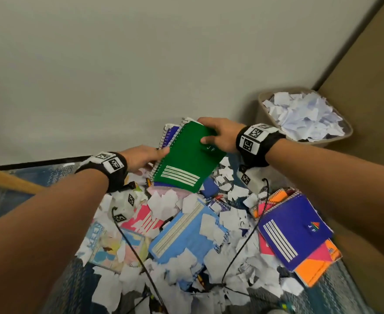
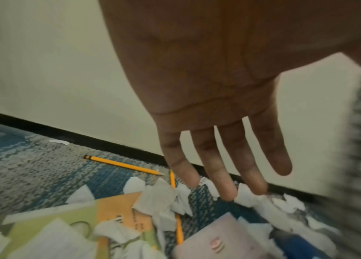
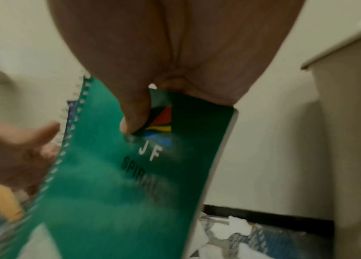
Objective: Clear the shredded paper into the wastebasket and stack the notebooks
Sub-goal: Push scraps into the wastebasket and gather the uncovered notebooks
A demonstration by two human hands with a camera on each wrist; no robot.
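Two spiral notebooks held up off the littered carpet [image 1: 57, 177]: green notebook [image 1: 187, 158] in front, a blue one [image 1: 171, 132] apparently behind. Right hand [image 1: 218, 134] pinching the green cover, thumb on top; left hand [image 1: 142, 158] at the spiral edge, fingers [image 2: 230, 175] straight and slightly spread. Shredded paper [image 1: 177, 259] strewn below, more heaped in the wastebasket [image 1: 263, 96].

Office-like room corner: patterned blue carpet [image 1: 9, 196], black baseboard [image 2: 64, 131], plain wall, beige wastebasket [image 1: 263, 103].

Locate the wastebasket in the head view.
The wastebasket stands at the right, in the corner where the walls meet, beyond the right hand, and holds torn white paper.
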